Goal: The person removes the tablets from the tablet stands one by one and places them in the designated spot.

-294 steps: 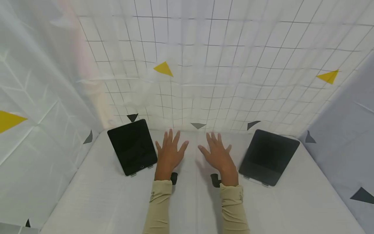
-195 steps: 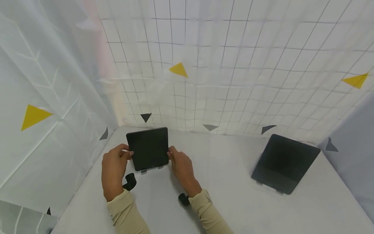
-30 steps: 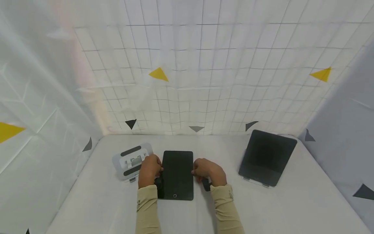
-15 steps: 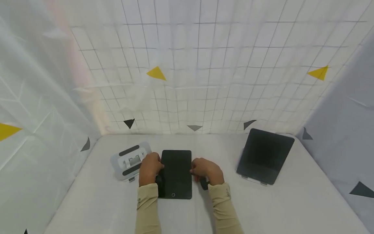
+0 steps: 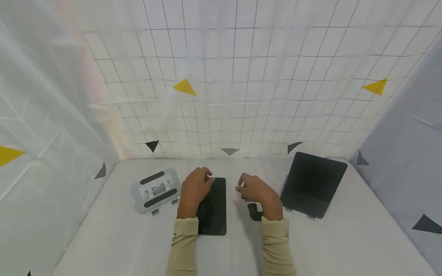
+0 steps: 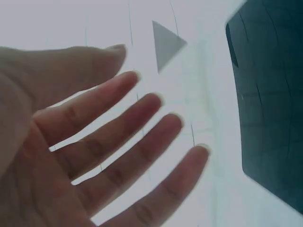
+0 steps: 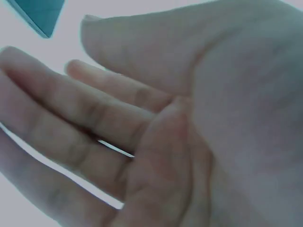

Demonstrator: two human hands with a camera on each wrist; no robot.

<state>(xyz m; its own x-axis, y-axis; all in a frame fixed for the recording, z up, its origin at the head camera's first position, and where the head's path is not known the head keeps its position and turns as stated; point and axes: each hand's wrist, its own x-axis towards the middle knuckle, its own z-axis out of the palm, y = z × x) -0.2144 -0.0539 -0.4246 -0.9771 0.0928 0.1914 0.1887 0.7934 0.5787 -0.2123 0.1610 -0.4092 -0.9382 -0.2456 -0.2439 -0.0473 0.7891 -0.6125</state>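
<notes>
A black tablet [image 5: 218, 209] lies flat on the white table, its round button at the near end. Over its left part hovers my left hand [image 5: 195, 189], fingers loose and holding nothing. Bare and spread, the left hand [image 6: 94, 137] appears beside the tablet's dark edge [image 6: 270, 104] in the left wrist view. To the right of the tablet, apart from it, is my right hand [image 5: 259, 191]. Its relaxed fingers hold nothing in the right wrist view, where a dark corner shows at top left. A grey tablet stand [image 5: 157, 191] with black pads sits bare at left.
At the right a second dark tablet [image 5: 314, 186] leans on a stand. A white wall sheet [image 5: 221, 115] with grid lines and coloured triangles rises behind the table. Sheets close in both sides. A black wrist camera [image 5: 254, 212] sticks out by the right wrist.
The tablet came off the left stand and was laid flat mid-table. In the last half second both hands let go of its sides; the right hand moved right, the left rose over it.
</notes>
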